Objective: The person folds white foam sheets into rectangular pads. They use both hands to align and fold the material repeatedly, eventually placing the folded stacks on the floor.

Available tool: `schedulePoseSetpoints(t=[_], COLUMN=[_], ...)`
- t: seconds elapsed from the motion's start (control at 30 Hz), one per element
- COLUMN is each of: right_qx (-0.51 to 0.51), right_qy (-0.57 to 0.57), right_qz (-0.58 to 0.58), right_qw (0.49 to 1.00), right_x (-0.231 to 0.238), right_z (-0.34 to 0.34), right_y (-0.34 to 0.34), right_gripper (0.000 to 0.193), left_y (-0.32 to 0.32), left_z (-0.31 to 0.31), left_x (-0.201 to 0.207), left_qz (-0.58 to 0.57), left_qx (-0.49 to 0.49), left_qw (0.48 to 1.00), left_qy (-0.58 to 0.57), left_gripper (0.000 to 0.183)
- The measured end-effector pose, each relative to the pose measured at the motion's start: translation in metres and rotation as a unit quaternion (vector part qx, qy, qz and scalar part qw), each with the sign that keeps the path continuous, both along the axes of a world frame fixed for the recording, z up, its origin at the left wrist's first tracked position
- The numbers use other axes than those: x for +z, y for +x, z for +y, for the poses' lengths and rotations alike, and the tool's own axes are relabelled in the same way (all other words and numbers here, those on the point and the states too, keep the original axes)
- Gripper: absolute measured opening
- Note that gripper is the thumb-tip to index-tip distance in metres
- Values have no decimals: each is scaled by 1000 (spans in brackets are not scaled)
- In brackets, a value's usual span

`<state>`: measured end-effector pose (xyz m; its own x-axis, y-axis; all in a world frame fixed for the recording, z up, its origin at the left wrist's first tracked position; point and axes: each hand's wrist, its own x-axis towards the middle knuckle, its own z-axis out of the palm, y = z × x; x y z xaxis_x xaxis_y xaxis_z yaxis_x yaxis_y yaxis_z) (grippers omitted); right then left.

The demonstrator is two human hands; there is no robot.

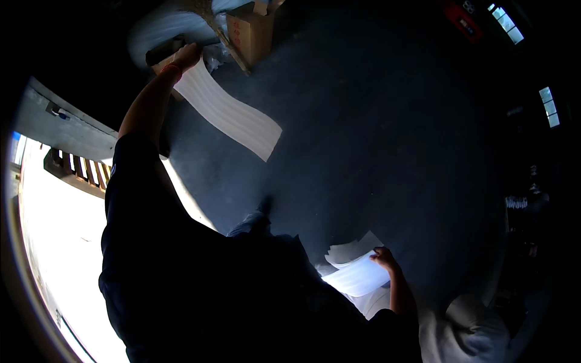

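My left arm reaches far out to the upper left. There my left hand point(189, 55) is closed on one end of a long white sheet point(230, 112) with faint lengthwise ridges, whose other end hangs free in a curve over the dark floor. Low and right of the middle, my right hand point(384, 259) grips the edge of a stack of white sheets point(358, 276), brightly lit on top. The stack fans apart at its far side. Its lower part is partly hidden behind my dark sleeve and body. What the sheets are made of I cannot tell.
Beyond my left hand stand an open cardboard box point(249, 35), a slanting broom-like stick point(221, 37) and a pale plastic-covered heap point(172, 29). A slatted wooden pallet point(82, 172) lies by the bright doorway at left. A pale, sack-like bundle point(463, 333) sits at lower right.
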<state>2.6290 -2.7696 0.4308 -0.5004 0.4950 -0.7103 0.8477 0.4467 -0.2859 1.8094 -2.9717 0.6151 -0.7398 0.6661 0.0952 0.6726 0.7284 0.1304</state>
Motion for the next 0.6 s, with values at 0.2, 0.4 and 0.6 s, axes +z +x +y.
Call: schedulePoseSetpoints(t=[0.2,0.4,0.6], right_qx=[-87,-267,-244], right_qy=[210,250,238], right_qz=[81,284,384], right_qw=[970,886,858], right_x=[46,116,145], right_z=[235,486,695], right_y=[-142,-321,-500], right_gripper=[28,35,36], left_y=[-23,153,163], left_z=[377,644,839], left_x=[-37,-60,-64], left_qz=[67,-342,-598], left_qx=[-253,-286,-117], left_qw=[965,894,749], left_qy=[-2,44,260], left_gripper=[33,29,36])
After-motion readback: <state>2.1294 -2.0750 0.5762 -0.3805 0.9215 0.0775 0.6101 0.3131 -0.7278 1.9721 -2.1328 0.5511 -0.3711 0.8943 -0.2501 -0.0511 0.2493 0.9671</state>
